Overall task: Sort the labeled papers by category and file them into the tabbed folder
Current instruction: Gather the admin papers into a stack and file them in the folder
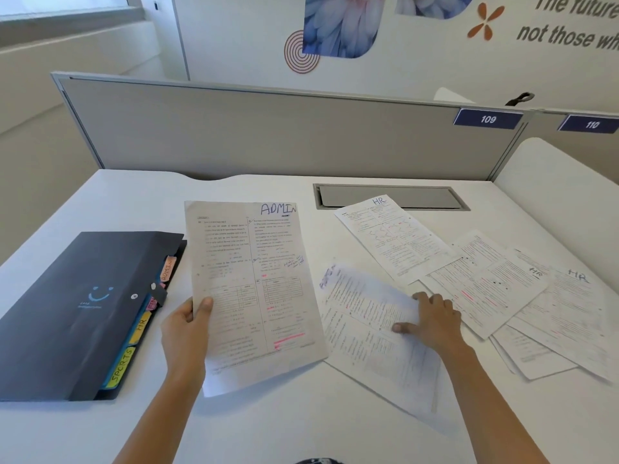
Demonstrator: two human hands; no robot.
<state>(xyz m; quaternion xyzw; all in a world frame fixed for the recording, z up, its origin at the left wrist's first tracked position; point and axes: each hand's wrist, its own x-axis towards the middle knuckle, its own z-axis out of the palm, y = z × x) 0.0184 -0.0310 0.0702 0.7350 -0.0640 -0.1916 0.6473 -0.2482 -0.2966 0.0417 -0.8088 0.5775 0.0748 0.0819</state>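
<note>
My left hand (187, 324) grips the lower left edge of a printed sheet marked ADMIN (254, 279) and holds it raised above the desk. My right hand (432, 319) pinches the edge of another sheet (365, 326) that is lifted and blurred, its label unreadable. Further right lie overlapping papers marked HR (495, 283), and one more HR sheet (392, 236) lies behind them. The dark tabbed folder (83, 309) lies closed on the left, with coloured tabs reading ADMIN, HR and SPORTS (122, 366) sticking out of its right edge.
The white desk (268, 423) is bounded at the back by a grey partition (268, 128). A grey cable hatch (392, 197) is set into the desk behind the papers. A second desk panel (556, 169) rises at the right.
</note>
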